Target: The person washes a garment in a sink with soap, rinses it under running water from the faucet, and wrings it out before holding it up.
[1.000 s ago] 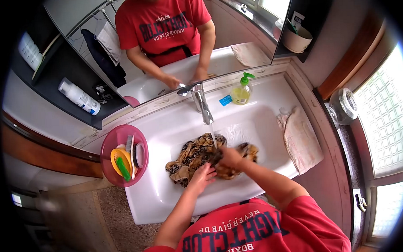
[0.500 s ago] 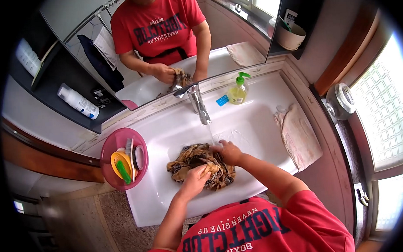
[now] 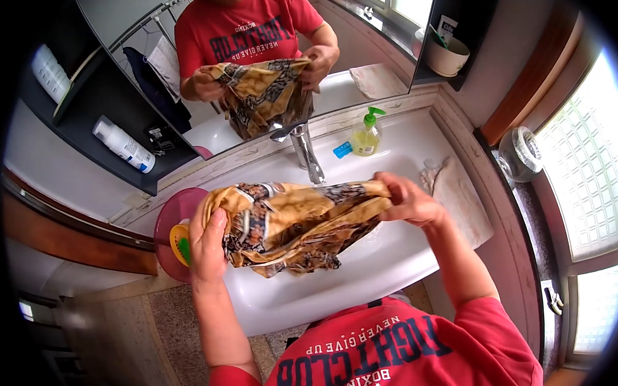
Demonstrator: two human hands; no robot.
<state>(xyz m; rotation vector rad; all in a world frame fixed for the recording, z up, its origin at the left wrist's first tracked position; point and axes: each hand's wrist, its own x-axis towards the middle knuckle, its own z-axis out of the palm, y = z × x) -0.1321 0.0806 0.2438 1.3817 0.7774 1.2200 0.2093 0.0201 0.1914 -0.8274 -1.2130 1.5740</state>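
A gold-brown cloth (image 3: pixel 296 220) with dark and white printing is stretched between my hands, lifted over the white sink (image 3: pixel 393 258). It looks like a garment, but I cannot tell which kind. My left hand (image 3: pixel 209 247) is closed on its left end, thumb on the near side. The right end is gripped by my right hand (image 3: pixel 408 200), arm bent. Folds of the cloth sag toward the basin and hide much of its floor. Just beyond stands the chrome faucet (image 3: pixel 304 156); I cannot make out any water running from it.
On the sink's back ledge are a green-topped pump bottle (image 3: pixel 366 136) and a blue packet (image 3: pixel 342 149). A pale towel (image 3: pixel 462 204) lies over the right rim. Partly behind my left hand, a pink basin (image 3: pixel 166 232) holds a yellow scoop and green brush. A mirror (image 3: pixel 358 48) hangs behind.
The cloth was bunched in the sink under running water. Both hands have raised it and moved apart, spreading it wide. My right hand has closed on its right end.
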